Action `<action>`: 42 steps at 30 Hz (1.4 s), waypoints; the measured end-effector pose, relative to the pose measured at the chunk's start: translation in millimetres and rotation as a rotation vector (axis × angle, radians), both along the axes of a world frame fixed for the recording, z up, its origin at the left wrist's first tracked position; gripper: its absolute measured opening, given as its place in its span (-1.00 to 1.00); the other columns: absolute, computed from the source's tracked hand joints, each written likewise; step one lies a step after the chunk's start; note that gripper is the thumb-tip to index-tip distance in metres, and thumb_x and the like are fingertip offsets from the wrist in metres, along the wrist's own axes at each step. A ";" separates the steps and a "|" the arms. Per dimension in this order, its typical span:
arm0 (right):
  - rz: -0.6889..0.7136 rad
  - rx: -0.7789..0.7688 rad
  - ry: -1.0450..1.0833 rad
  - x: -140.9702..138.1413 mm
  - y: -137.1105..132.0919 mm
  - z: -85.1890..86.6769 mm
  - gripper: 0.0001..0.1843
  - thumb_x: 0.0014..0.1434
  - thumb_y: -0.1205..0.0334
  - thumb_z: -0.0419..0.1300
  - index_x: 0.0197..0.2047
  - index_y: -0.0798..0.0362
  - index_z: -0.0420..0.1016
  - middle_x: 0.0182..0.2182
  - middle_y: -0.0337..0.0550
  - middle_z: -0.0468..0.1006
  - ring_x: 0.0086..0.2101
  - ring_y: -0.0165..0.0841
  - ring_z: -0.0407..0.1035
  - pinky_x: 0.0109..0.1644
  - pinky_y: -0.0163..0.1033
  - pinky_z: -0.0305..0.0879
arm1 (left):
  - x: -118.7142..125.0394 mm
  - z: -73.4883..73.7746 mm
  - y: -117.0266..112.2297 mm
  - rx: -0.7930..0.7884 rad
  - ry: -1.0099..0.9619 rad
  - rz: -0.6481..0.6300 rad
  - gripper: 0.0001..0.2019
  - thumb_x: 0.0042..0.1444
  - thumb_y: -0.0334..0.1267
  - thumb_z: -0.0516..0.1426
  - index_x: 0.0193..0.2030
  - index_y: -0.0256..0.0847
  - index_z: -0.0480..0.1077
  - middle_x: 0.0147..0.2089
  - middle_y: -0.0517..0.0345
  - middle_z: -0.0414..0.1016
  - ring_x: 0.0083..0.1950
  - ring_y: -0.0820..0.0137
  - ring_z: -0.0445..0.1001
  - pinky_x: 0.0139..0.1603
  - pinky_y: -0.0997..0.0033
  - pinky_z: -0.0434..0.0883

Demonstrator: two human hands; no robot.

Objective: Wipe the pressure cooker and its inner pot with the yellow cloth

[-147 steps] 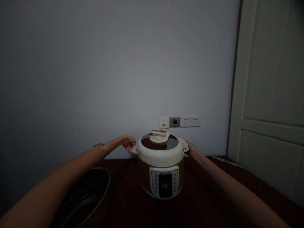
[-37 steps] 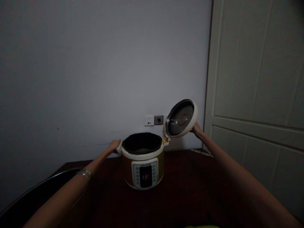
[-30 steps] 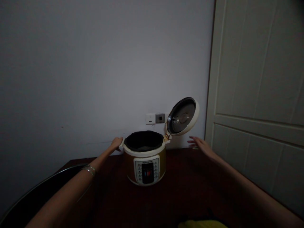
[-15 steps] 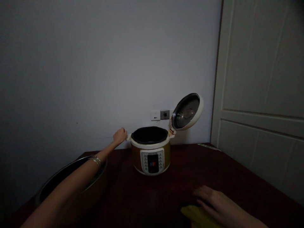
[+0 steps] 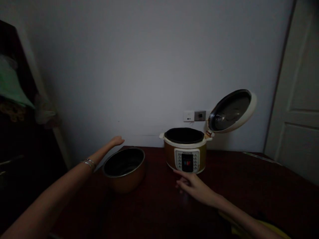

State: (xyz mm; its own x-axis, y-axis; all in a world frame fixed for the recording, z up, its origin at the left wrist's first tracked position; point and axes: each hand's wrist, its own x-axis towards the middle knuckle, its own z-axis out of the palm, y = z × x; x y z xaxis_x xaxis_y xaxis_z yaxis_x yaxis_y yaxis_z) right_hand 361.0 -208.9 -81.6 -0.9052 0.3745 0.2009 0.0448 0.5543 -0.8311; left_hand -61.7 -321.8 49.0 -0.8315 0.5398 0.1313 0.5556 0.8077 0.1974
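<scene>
A gold and cream pressure cooker (image 5: 185, 156) stands at the back of a dark red table (image 5: 249, 186). Its hinged lid (image 5: 231, 111) is swung up to the right, so the black inside shows. A loose metal inner pot (image 5: 124, 169) sits to its left. My left hand (image 5: 115, 141) hovers flat and open just past the pot's far left rim, with a bracelet on the wrist. My right hand (image 5: 193, 184) reaches in low over the table, fingers stretched out and empty, just in front of the cooker's control panel (image 5: 187, 161).
A yellow object (image 5: 271, 230) shows at the bottom right edge under my right forearm. A wall socket strip (image 5: 194, 116) sits behind the cooker. A white door (image 5: 297, 109) is on the right, and a dark shelf with a green cloth (image 5: 11, 88) on the left.
My left hand let go of the cooker's side handle and moved left over the inner pot. My right hand left the yellow object and moved toward the cooker's front. The view swung left.
</scene>
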 end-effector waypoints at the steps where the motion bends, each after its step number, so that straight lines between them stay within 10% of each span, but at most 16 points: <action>1: 0.003 -0.153 0.026 -19.6 -2.5 -0.4 -0.37 0.21 0.11 0.05 0.29 0.16 0.08 -0.35 -0.07 0.54 -0.43 -0.33 0.46 -0.41 -0.24 0.40 | -5.2 -4.0 -14.6 -0.017 -0.038 0.028 -0.66 0.19 -0.14 0.09 0.04 -0.27 0.32 0.03 -0.01 0.39 -0.05 0.30 0.43 -0.07 0.15 0.43; 7: -0.033 -0.698 0.130 -114.8 -22.5 11.0 -0.41 0.27 0.25 0.03 0.28 0.29 -0.05 -0.51 -0.10 0.54 -0.56 -0.39 0.45 -0.53 -0.34 0.38 | -16.6 -31.9 -83.2 -0.048 -0.231 0.104 -0.70 0.19 -0.16 0.04 -0.28 -0.45 0.38 -0.44 0.03 0.42 -0.41 0.23 0.50 -0.40 0.28 0.46; 18: 0.005 -0.854 0.148 -182.8 -46.9 2.8 -0.36 0.31 0.25 0.00 0.32 0.27 -0.23 -0.55 -0.06 0.56 -0.58 -0.37 0.47 -0.53 -0.33 0.41 | -20.7 -62.5 -119.1 0.008 -0.430 -0.014 -0.71 0.08 -0.09 0.03 -0.43 -0.29 0.38 -0.58 -0.01 0.40 -0.57 0.22 0.46 -0.53 0.16 0.46; 32: -0.092 -0.840 0.205 -198.6 -61.8 8.6 -0.56 0.26 0.39 0.04 0.18 0.29 0.09 -0.69 -0.21 0.48 -0.63 -0.40 0.44 -0.57 -0.41 0.40 | -10.4 -77.8 -105.8 0.059 -0.337 -0.047 -0.74 0.04 -0.36 0.02 -0.65 -0.30 0.30 -0.66 0.11 0.31 -0.61 0.42 0.38 -0.55 0.45 0.40; 42: -0.176 -0.846 0.250 -142.0 -61.1 35.6 -0.70 0.14 0.52 0.16 -0.03 0.31 0.29 -0.66 -0.18 0.50 -0.63 -0.45 0.43 -0.57 -0.47 0.38 | 29.9 -39.3 -111.5 0.081 -0.348 -0.108 -0.85 -0.06 -0.36 0.02 -0.53 -0.31 0.38 -0.61 0.02 0.36 -0.52 0.30 0.46 -0.58 0.44 0.43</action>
State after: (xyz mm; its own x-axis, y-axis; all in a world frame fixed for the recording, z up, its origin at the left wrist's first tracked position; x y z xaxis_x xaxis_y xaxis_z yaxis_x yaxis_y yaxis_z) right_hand 219.0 -270.0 -46.0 -0.7878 0.6156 -0.0219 -0.1652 -0.2453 -0.9553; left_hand -31.8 -433.3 9.7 -0.7725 0.6266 -0.1033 0.5253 0.7219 0.4505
